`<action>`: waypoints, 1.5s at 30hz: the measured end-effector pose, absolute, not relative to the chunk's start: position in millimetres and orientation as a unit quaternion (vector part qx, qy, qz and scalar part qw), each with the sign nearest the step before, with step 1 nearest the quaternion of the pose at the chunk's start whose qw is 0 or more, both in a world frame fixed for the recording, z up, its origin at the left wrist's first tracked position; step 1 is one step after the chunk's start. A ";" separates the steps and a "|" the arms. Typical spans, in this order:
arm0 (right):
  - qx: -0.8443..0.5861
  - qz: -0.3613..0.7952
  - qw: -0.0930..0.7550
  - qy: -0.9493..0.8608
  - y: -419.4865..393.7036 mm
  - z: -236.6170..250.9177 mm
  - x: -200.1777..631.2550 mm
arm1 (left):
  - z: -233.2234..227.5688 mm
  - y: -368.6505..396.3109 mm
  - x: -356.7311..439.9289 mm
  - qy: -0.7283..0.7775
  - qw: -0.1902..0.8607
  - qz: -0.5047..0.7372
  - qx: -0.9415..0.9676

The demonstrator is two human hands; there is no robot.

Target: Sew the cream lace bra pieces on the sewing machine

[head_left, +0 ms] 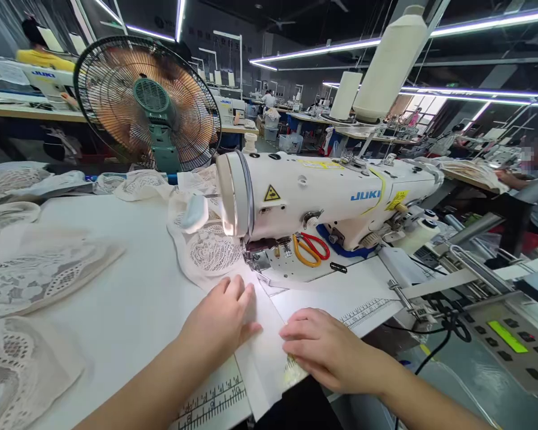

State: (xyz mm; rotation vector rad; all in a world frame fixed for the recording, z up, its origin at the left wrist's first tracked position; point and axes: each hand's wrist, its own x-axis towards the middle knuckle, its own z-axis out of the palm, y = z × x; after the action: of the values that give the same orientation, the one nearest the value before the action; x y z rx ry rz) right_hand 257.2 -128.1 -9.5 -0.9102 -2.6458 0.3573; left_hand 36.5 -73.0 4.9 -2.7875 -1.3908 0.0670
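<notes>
A white JUKI sewing machine [291, 191] stands in front of me, its presser foot [256, 261] over the fabric. A white fabric strip [262, 364] runs from the foot to the table's front edge. On the strip, just before the foot, my left hand [222, 316] rests with fingers bent down and thumb apart. My right hand [325, 349] lies at the strip's right side, fingers stretched out and its thumb hidden. Behind the foot spreads an off-white lace piece [213, 251]. Whether the fingertips pinch any cloth is hard to see.
Orange-and-red-handled scissors [311, 249] and a small dark blade [338, 268] lie on the machine bed. Lace pieces [31, 275] cover the table's left. A fan [155, 101] stands behind. At right are a tape feeder [461, 280] and control panel [513, 340]; a co-worker's arm [515, 179] shows beyond.
</notes>
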 end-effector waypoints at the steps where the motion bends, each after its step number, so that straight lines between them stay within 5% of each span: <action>1: -0.318 0.124 0.159 -0.926 -128.0 -10.0 256.6 | 4.4 -71.6 35.3 -0.445 0.009 0.012 -0.896; 20: -0.314 0.118 0.161 -0.928 -103.4 -12.3 242.6 | 3.1 -48.9 20.4 -0.401 0.052 -0.031 -0.914; 45: -0.355 0.037 0.037 -0.933 -71.9 3.9 214.0 | -11.3 -43.0 17.8 -0.299 0.080 -0.109 -0.945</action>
State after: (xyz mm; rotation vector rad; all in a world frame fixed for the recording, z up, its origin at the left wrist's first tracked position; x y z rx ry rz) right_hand 214.0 -71.9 3.9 -1.0902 -2.8655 0.1138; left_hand 17.8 -43.0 -11.3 -2.8249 -0.8937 -0.3246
